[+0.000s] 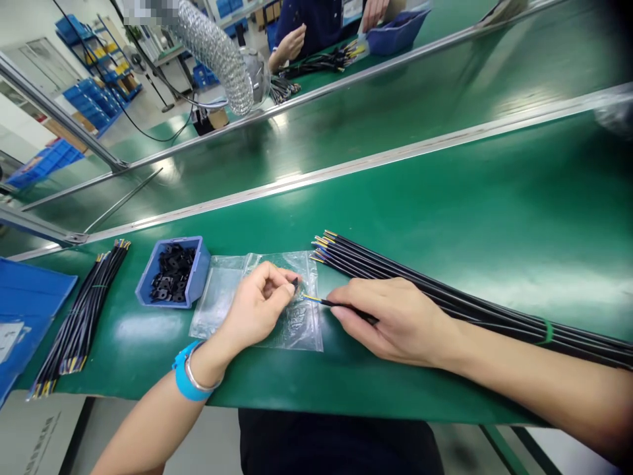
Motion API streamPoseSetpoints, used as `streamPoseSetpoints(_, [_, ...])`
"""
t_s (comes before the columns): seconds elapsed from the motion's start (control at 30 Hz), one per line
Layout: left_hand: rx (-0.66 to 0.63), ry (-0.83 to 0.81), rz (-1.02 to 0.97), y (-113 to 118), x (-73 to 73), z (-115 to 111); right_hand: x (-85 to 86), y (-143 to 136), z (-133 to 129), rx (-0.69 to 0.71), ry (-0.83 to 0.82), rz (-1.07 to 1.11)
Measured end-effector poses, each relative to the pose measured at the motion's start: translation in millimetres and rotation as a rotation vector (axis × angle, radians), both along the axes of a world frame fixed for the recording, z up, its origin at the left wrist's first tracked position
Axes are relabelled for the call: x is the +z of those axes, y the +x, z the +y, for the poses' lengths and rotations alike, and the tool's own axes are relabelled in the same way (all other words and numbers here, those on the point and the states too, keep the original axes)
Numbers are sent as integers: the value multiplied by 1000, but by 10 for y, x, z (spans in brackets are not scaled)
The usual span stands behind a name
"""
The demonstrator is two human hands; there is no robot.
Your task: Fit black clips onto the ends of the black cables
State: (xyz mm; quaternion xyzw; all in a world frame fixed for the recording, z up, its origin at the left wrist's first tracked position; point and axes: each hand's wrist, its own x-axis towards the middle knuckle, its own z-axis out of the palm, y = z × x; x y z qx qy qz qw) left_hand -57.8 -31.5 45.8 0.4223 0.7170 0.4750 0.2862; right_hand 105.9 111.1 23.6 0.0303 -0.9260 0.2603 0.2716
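My right hand (395, 316) grips a black cable (353, 310), whose bared end shows thin blue and yellow wires pointing left. Between the thumb and fingers of my left hand (262, 300) is a small black part (295, 284), mostly hidden by the fingertips. The wire tips lie close to that part; whether they touch it I cannot tell. Under both meets a clear plastic bag (306, 330) lying flat on the green table. A thick bundle of black cables (420, 287) with a green tie runs off to the right behind my right hand.
Left of the bag stands a blue bin (198, 277) of small black plastic parts (173, 270). Beyond it lie a shorter cable bundle (91, 303) and a large blue container (30, 303). Metal rails (297, 181) cross behind. Opposite, a co-worker's hand (291, 45) is near more cables.
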Motion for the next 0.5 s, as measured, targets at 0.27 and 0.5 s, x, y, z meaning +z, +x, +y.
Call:
streamPoseSetpoints(0.27, [31, 94, -605, 117, 0, -12, -20, -12, -6, -58, 10, 61])
streamPoseSetpoints(0.5, [56, 135, -766, 148, 29, -31, 43, 33, -34, -59, 21, 104])
